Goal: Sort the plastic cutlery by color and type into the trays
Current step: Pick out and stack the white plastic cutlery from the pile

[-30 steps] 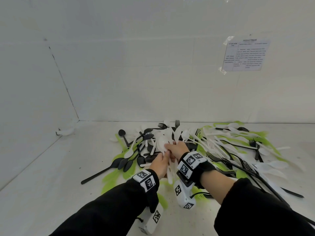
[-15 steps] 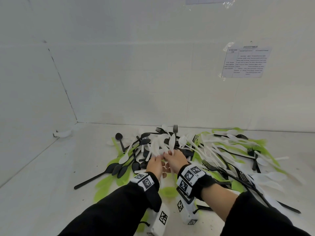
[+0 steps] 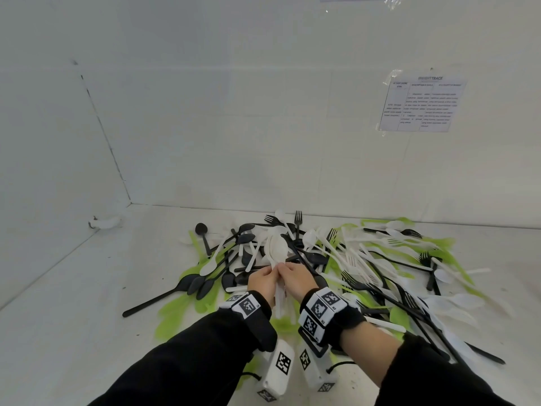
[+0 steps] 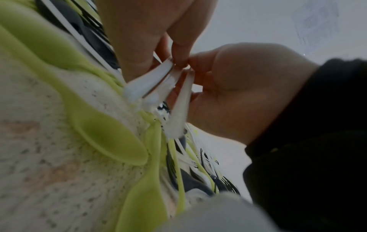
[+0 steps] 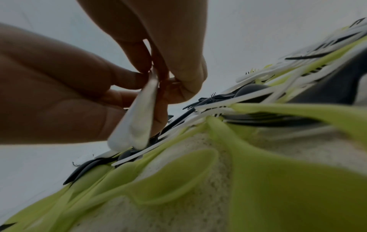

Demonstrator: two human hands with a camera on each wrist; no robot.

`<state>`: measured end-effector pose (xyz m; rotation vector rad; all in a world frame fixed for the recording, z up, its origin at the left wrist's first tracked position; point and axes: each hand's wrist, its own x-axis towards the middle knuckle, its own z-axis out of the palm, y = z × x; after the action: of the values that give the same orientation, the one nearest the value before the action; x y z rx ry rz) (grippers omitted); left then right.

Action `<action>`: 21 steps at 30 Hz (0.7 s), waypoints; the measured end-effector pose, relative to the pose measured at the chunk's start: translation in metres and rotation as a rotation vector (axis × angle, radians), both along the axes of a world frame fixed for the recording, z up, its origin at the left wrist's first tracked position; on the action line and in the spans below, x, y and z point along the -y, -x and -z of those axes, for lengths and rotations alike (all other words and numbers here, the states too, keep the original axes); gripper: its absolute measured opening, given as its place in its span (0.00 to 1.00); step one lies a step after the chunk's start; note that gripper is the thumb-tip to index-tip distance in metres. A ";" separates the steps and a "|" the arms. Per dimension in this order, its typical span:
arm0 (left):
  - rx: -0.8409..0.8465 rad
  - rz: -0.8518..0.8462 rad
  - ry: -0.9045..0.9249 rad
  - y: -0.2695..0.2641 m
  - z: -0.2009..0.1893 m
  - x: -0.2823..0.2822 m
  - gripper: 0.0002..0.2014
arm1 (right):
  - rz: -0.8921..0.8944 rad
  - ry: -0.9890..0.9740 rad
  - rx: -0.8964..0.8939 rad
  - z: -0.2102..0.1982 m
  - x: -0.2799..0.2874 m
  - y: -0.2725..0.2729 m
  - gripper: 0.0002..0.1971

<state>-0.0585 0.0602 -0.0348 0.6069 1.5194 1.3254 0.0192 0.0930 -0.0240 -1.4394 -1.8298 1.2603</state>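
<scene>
Pinching a bundle of white spoons (image 3: 276,253) by the handles, left hand (image 3: 263,281) and right hand (image 3: 297,281) have squared what was fanned moments ago (bowls now nested), lifted above the mixed pile (image 3: 366,268) beyond, seemingly ready for a tray.

White spoons (image 3: 277,250) (stacked) above cutlery pile (image 3: 366,259)

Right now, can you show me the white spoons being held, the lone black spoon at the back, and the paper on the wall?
white spoons (image 3: 277,248), head view, bowls.
black spoon (image 3: 201,230), head view, bowl.
paper (image 3: 421,105), head view, middle.
</scene>
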 end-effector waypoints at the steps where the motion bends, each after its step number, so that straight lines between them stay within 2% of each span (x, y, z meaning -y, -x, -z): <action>1: 0.009 0.004 0.005 -0.001 0.001 0.000 0.12 | -0.002 0.010 -0.011 -0.001 0.001 -0.001 0.20; 4: 0.044 0.038 -0.006 -0.001 0.004 -0.001 0.11 | -0.012 0.003 -0.018 0.001 0.001 -0.003 0.18; 9: 0.119 0.036 -0.050 -0.001 0.006 0.000 0.10 | 0.153 -0.065 -0.038 -0.001 -0.004 -0.003 0.14; 13: 0.094 0.068 -0.024 0.000 0.004 0.003 0.11 | 0.111 0.090 -0.096 0.003 -0.003 0.011 0.20; 16: 0.141 0.056 -0.023 0.005 0.002 0.005 0.09 | 0.122 0.124 -0.028 0.008 -0.002 0.018 0.15; 17: 0.181 0.045 -0.034 0.008 0.003 0.006 0.09 | 0.107 0.132 -0.004 0.005 0.001 0.019 0.18; 19: 0.230 0.021 -0.054 0.015 0.003 0.009 0.09 | 0.024 0.136 0.006 -0.001 0.002 0.023 0.20; 21: 0.210 -0.017 -0.065 0.022 0.003 0.013 0.07 | -0.072 0.107 -0.006 -0.007 0.000 0.030 0.22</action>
<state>-0.0806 0.0472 -0.0376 0.4801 1.3172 1.4099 -0.0103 0.0932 -0.0169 -1.4347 -1.8504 1.4153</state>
